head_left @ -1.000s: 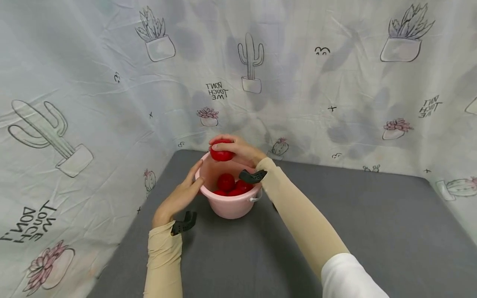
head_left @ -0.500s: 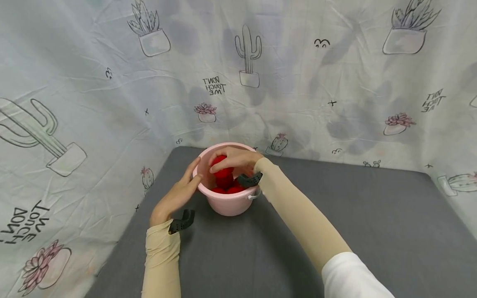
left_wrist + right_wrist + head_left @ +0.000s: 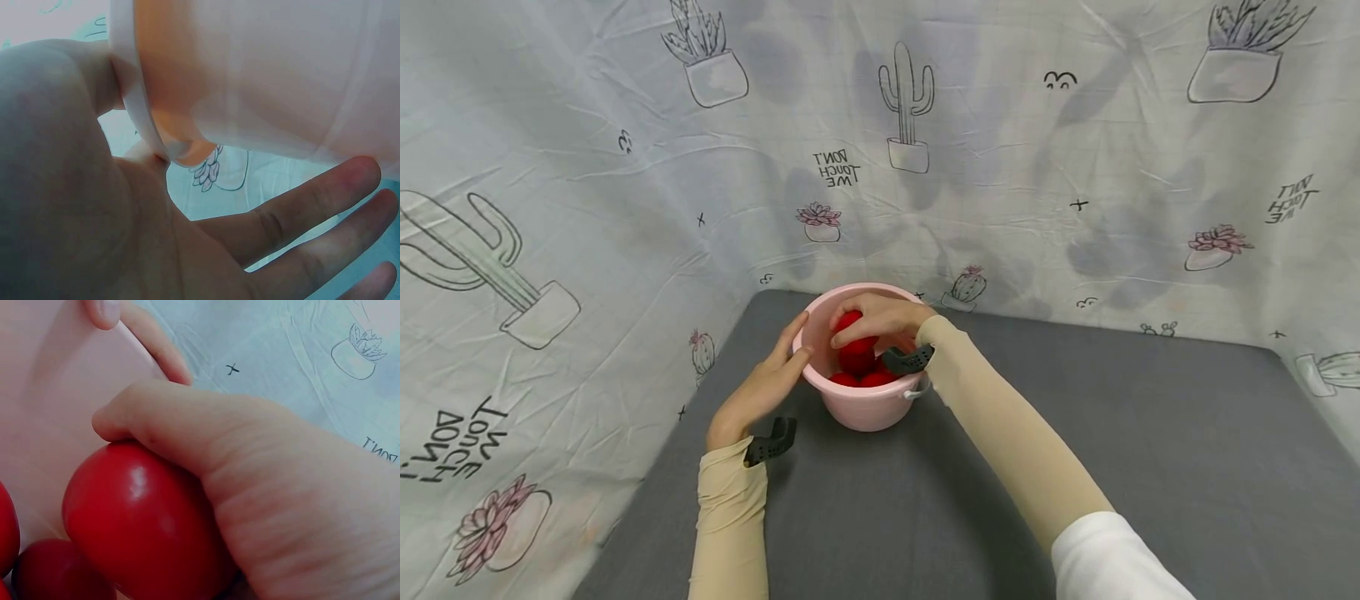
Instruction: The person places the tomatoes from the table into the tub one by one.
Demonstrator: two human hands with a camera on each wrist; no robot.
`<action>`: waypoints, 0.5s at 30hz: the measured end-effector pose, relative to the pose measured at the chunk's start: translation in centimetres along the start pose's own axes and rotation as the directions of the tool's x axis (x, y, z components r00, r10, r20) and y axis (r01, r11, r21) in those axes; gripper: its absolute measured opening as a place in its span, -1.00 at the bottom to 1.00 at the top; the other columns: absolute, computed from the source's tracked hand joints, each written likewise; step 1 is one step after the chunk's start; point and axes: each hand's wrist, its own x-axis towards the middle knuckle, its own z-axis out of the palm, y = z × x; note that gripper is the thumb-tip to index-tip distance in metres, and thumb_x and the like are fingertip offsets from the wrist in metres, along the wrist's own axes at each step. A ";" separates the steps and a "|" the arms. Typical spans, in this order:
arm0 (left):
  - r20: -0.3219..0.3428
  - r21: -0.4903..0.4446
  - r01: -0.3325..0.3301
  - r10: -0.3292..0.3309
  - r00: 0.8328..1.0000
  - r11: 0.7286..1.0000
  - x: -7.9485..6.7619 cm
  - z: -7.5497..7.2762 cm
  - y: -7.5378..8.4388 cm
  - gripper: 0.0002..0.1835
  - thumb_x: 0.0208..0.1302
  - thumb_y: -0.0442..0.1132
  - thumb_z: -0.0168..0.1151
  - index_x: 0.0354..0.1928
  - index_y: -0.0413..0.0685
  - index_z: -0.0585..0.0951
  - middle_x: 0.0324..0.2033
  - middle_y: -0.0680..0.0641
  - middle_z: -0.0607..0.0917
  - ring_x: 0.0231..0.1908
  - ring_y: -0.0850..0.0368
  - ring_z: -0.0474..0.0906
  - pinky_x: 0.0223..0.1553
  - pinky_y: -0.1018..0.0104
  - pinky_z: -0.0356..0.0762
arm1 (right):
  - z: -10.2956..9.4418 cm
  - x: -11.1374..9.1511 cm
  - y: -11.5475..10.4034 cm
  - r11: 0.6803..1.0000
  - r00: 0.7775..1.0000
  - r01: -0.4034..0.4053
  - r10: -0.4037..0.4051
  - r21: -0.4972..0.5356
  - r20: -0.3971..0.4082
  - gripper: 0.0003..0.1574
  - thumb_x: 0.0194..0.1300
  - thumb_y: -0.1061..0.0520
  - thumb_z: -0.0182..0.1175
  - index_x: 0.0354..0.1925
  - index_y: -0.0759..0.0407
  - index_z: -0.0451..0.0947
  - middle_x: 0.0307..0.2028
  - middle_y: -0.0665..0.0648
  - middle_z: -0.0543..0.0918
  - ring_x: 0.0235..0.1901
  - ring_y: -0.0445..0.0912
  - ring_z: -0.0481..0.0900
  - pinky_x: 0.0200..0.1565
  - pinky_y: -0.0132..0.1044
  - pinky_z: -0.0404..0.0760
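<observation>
A pink bucket (image 3: 867, 412) stands on the dark grey table. My left hand (image 3: 760, 393) pinches its left rim; in the left wrist view the other fingers (image 3: 312, 200) spread along the outer wall (image 3: 281, 75). Inside the bucket mouth, my right hand (image 3: 883, 317) grips a glossy, round red fruit (image 3: 144, 519) that looks like a tomato, with the thumb (image 3: 150, 415) across its top. Several similar red fruits (image 3: 877, 379) lie below in the bucket, partly hidden by the right hand and a black wrist mount.
The bucket's pale handle joint (image 3: 916, 390) shows at its right side. Grey table surface (image 3: 1112, 433) stretches to the right and front. A white curtain (image 3: 1000, 167) printed with cacti hangs close behind and to the left. Black mounts (image 3: 771, 442) stick out from the wrists.
My right hand has lowered the red fruit from above the bucket's far rim down into its mouth. The left hand has kept its hold on the rim.
</observation>
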 end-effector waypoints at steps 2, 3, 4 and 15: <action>0.000 0.004 0.002 -0.002 1.000 1.000 0.0 0.0 0.0 -0.32 0.57 0.25 -0.24 0.58 0.64 -0.22 0.62 -0.09 -0.02 0.53 -0.31 0.13 0.40 -0.45 0.10 | 0.0 0.0 0.0 1.000 1.000 0.005 -0.005 -0.005 0.005 -0.47 0.21 -0.03 0.40 0.10 0.05 0.51 0.09 0.09 0.57 0.14 0.02 0.50 0.18 0.15 0.60; -0.001 0.006 0.003 -0.003 1.000 1.000 0.0 0.0 0.0 -0.32 0.57 0.25 -0.25 0.58 0.64 -0.22 0.62 -0.09 -0.02 0.52 -0.31 0.14 0.40 -0.45 0.11 | 0.0 0.0 0.0 1.000 1.000 0.009 -0.009 -0.006 0.003 -0.47 0.21 -0.03 0.40 0.10 0.05 0.51 0.08 0.09 0.58 0.13 0.03 0.51 0.18 0.16 0.60; -0.003 0.006 0.004 -0.004 1.000 1.000 0.0 0.0 0.0 -0.32 0.57 0.25 -0.24 0.58 0.65 -0.22 0.62 -0.09 -0.01 0.52 -0.31 0.14 0.40 -0.45 0.11 | -0.1 -0.1 0.0 1.000 1.000 0.012 -0.012 -0.012 0.000 -0.47 0.20 -0.03 0.40 0.10 0.04 0.51 0.08 0.08 0.58 0.13 0.02 0.51 0.17 0.16 0.61; -0.005 0.013 0.020 -0.020 1.000 1.000 -0.1 0.0 0.1 -0.32 0.55 0.29 -0.27 0.58 0.67 -0.24 0.62 -0.08 -0.01 0.52 -0.32 0.15 0.39 -0.46 0.11 | -0.2 0.3 -0.1 0.993 0.993 0.116 -0.116 -0.024 0.026 -0.49 0.26 -0.10 0.36 0.15 -0.05 0.59 0.14 0.04 0.63 0.15 0.01 0.55 0.11 -0.09 0.67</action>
